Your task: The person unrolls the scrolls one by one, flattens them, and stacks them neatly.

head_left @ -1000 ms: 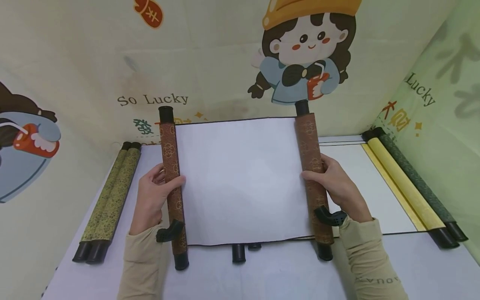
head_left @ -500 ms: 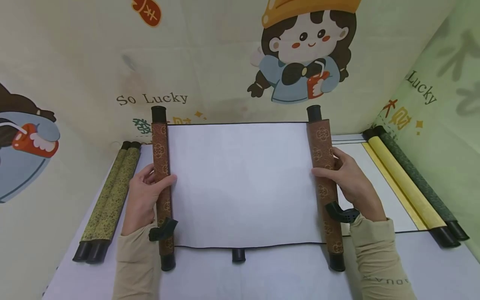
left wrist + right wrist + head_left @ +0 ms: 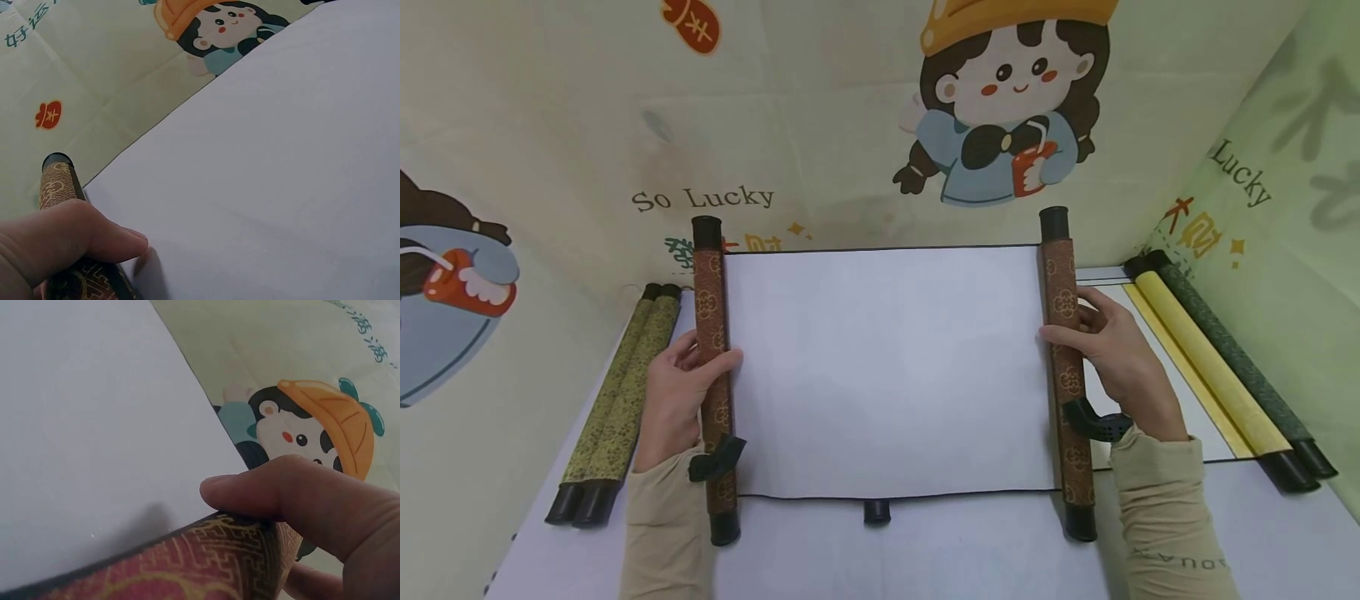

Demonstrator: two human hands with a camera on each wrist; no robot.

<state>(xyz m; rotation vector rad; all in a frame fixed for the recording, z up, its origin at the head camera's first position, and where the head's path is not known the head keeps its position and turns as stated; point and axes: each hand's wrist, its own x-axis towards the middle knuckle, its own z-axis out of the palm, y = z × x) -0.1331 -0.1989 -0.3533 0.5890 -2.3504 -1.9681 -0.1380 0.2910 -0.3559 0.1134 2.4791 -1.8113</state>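
Note:
A scroll with a blank white sheet (image 3: 887,375) is stretched between two brown patterned rolls with black end caps. My left hand (image 3: 677,392) grips the left roll (image 3: 711,308), its thumb lying over the inner edge. Around the right roll (image 3: 1063,287) my right hand (image 3: 1123,358) is curled, thumb at the sheet's border. In the left wrist view the thumb (image 3: 81,240) crosses the roll beside the white sheet. The right wrist view shows the thumb (image 3: 269,487) pressing on the reddish patterned roll (image 3: 187,569). Most of the other fingers are hidden behind the rolls.
Two green-gold rolls (image 3: 625,400) lie side by side at the left. Right of the scroll, another white sheet (image 3: 1157,400) lies with a yellow roll (image 3: 1217,367) and a dark green roll (image 3: 1240,358). A black end cap (image 3: 876,512) pokes out below the held sheet.
Both hands have moved apart, the left hand leftward and the right hand rightward, each with its roll. More of the white sheet now shows between them.

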